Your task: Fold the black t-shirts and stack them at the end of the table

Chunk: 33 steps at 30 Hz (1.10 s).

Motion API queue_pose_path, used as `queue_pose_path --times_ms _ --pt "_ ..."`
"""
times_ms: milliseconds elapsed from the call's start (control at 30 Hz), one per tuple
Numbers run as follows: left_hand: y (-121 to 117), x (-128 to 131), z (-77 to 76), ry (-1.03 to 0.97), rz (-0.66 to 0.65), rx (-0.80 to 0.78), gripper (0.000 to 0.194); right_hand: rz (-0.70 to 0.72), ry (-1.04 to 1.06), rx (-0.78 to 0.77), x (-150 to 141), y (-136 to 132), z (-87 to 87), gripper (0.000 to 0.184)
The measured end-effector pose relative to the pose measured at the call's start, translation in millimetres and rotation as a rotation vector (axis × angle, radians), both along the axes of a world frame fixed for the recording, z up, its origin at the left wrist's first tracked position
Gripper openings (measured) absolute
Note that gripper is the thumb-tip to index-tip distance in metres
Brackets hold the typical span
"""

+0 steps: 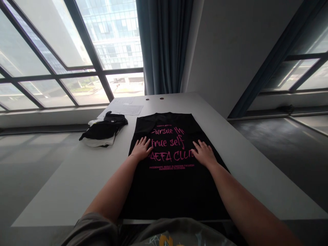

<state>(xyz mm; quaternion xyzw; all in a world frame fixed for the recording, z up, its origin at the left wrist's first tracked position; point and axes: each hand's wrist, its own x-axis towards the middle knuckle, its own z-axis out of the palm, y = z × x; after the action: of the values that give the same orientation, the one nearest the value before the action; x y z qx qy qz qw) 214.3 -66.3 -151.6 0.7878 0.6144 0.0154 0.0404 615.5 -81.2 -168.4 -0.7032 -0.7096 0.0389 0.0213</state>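
The pink-lettered black fabric shirt (174, 194) already lies flat on the white bench (77, 184)! Left hand (140, 149) and right hand (205, 154) rest atop, grips apart; the black-and-white clothing heap (104, 130) sits crumpled.

One desk (71, 184) carries one black shirt (174, 189) with six lines of pink lettering (167, 142), and on that shirt lie one left grip (140, 149) and one right grip (204, 153). Left of the shirt sits one clothes pile (102, 130) (how many pieces, I cannot tell). Beyond the shirt are two round holes (162, 98) and one blue curtain (164, 44), with a second curtain (269, 65) to the shirt's right.
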Motion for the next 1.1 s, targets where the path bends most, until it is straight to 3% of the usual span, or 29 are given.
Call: queue_pose_path --times_ms 300,400,633,867,1000,1100 --pt "-78.8 13.3 -0.5 -0.002 -0.205 0.002 0.07 -0.001 -0.001 0.006 -0.2 0.1 -0.2 0.066" --pt "-92.8 10.1 -0.1 -0.038 -0.257 0.017 0.067 0.006 0.005 0.011 0.2 0.8 -1.2 0.066" --pt "-85.1 2.7 4.3 -0.151 -0.244 0.002 0.057 0.021 0.019 0.034 -2.3 -5.8 7.6 0.063" --pt "-83.9 2.5 3.7 -0.176 -0.244 0.006 0.056 0.467 0.111 0.175 -47.5 -27.2 38.7 0.06" --pt "-83.8 2.6 5.3 -0.168 -0.233 0.005 0.056 0.485 0.106 0.005 -70.9 -29.2 29.7 0.062" --pt "-83.0 1.7 5.2 -0.167 -0.237 -0.005 0.057 0.48 0.107 -0.036 -73.0 -27.4 20.9 0.063"
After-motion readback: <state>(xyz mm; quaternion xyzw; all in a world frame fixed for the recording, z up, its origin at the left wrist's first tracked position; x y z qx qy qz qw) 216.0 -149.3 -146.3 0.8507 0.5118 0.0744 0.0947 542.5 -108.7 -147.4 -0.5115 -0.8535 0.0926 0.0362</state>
